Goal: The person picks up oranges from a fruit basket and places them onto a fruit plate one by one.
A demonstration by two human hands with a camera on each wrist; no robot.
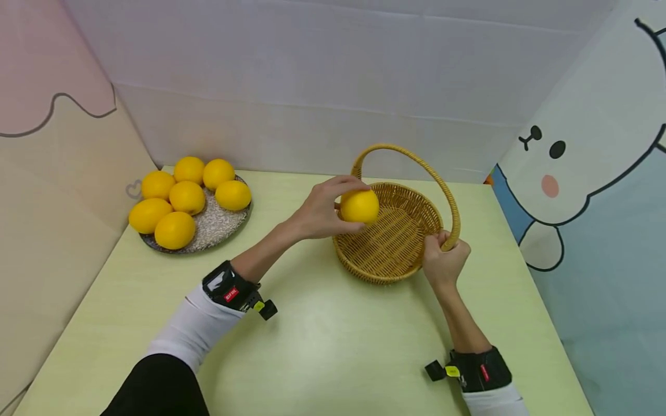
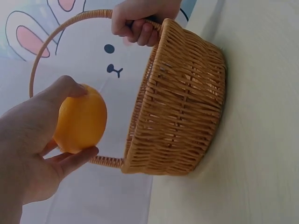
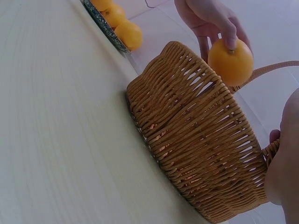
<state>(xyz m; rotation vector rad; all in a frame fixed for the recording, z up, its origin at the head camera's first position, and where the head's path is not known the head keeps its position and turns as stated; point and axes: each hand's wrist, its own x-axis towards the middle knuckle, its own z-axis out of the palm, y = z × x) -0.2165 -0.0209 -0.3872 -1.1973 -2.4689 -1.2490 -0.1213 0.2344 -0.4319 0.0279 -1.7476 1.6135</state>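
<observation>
My left hand [image 1: 328, 211] pinches an orange [image 1: 360, 207] between thumb and fingers, held above the left rim of a round wicker basket [image 1: 385, 277]. In the left wrist view the orange [image 2: 83, 122] is level with the basket's opening, apart from the weave. The right hand [image 1: 446, 257] grips the base of the arched basket handle [image 1: 416, 164] at the right rim; in the left wrist view its fingers [image 2: 140, 30] curl round that handle. Inside, the woven floor of the basket [image 1: 392, 231] shows bare.
At the back left a dark-rimmed patterned plate [image 1: 215, 222] bears several more oranges [image 1: 187, 197], heaped toward its left side. The pale table [image 1: 322, 341] meets a white cloth wall [image 1: 291, 75] behind, with printed panels at both sides.
</observation>
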